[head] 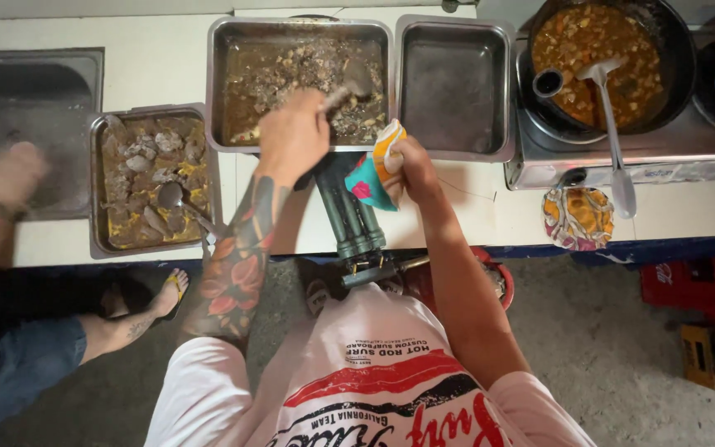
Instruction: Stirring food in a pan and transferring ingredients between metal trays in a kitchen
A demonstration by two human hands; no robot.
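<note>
A white table [167, 70] carries everything, stretching away on both sides of the two hands. Beyond the left hand's grip lies the biggest steel pan [299, 83], holding dark brown stew with pieces of meat in gravy; the left hand [293, 136] hovers over its near edge, clenched around the handle of a metal ladle [349, 83] whose bowl sits in the stew just past the knuckles. Beside that pan, beyond the right hand's grip, stands an empty steel pan [454, 87] with only a wet sheen on its bottom. Further off to the right of that grip, a dark round pot [610, 66] of orange-brown curry rests on a stove [622, 161], with a long pale spoon [614, 124] leaning out of it over the stove's front. To the left of the left grip, nearer the table's edge, a third steel pan [151, 182] holds grey meat chunks in yellowish sauce and a spoon [177, 200]. The right hand [407, 170] is closed on a folded cloth [376, 170], orange, white, teal and pink, pinching it just at the near rim between the two upper pans. Below both grips a dark green ribbed object [356, 219] hangs off the table's front. Far left, another person's blurred hand [6, 178] and a sandalled foot [167, 294] show.
</note>
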